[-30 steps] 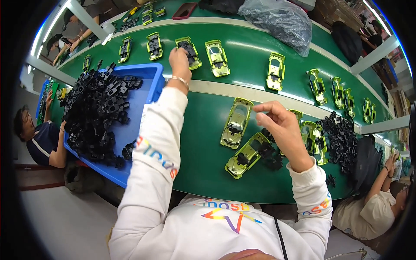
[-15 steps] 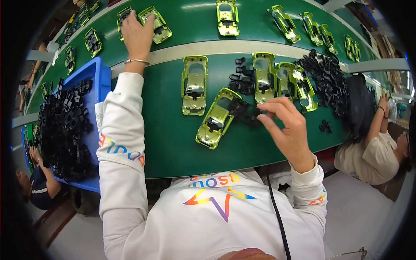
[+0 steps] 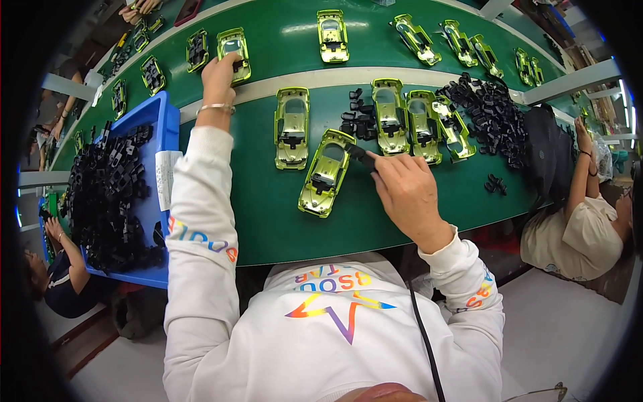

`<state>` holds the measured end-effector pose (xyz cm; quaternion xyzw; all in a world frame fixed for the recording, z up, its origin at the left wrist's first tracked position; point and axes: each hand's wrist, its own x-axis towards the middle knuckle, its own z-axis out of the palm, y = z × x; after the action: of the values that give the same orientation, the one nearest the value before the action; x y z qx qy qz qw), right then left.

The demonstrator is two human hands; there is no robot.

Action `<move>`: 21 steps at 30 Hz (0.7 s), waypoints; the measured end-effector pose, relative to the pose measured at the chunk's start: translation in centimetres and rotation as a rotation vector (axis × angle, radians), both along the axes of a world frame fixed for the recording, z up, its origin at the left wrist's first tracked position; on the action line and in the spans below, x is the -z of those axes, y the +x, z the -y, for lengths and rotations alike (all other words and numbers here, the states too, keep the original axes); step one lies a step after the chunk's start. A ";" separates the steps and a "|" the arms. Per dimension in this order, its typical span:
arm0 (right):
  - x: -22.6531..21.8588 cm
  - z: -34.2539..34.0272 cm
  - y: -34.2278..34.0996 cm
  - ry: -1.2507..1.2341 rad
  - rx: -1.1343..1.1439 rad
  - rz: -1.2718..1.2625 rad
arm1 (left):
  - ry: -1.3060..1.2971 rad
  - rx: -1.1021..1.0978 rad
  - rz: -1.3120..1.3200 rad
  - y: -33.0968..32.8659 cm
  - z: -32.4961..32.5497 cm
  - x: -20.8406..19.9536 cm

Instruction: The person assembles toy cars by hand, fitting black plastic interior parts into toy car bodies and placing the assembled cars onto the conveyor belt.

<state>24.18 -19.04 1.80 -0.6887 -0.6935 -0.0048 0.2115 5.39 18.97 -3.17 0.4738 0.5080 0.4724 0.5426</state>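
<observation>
My right hand point(image 3: 407, 194) pinches a small black plastic part point(image 3: 362, 157), close to the right edge of a shiny lime-green toy car body point(image 3: 325, 174) lying tilted in front of me. On the far strip of the table, my left hand point(image 3: 220, 82) has its fingers closed on the near left edge of another green toy car body point(image 3: 234, 43); part of that grip is hidden. One more green car body point(image 3: 292, 127) lies left of the tilted one. Beyond my right hand are several green bodies point(image 3: 390, 117) beside a small cluster of black parts point(image 3: 358, 119).
A blue bin point(image 3: 173, 124) full of black parts stands at my left. A heap of black parts point(image 3: 485, 120) lies at the right, by a black bag point(image 3: 549, 151). More car bodies point(image 3: 333, 37) line the far strip. Other people sit at both sides.
My right hand has moved left and nearer the tilted car body with the black part. My left hand has shifted from between two far bodies onto the right one. The view has turned slightly.
</observation>
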 end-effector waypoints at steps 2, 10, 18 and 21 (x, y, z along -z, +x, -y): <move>-0.1 0.2 0.3 0.088 -0.023 -0.015 | -0.108 -0.008 0.160 -1.1 2.0 -0.6; -2.7 -2.6 -1.3 -0.174 0.022 -1.470 | -0.240 0.226 0.672 -3.2 16.4 -4.2; -4.3 -8.8 -7.0 -0.409 -0.062 -1.522 | -0.118 0.180 0.732 -2.6 22.4 -6.3; -4.1 -9.6 -8.1 -0.306 0.001 -1.491 | -0.112 0.123 0.763 -3.3 22.1 -6.3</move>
<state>16.11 -9.44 5.87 -0.5316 -0.3597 0.5578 0.5262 2.11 -3.10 3.15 0.2635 0.2655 0.5525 0.7449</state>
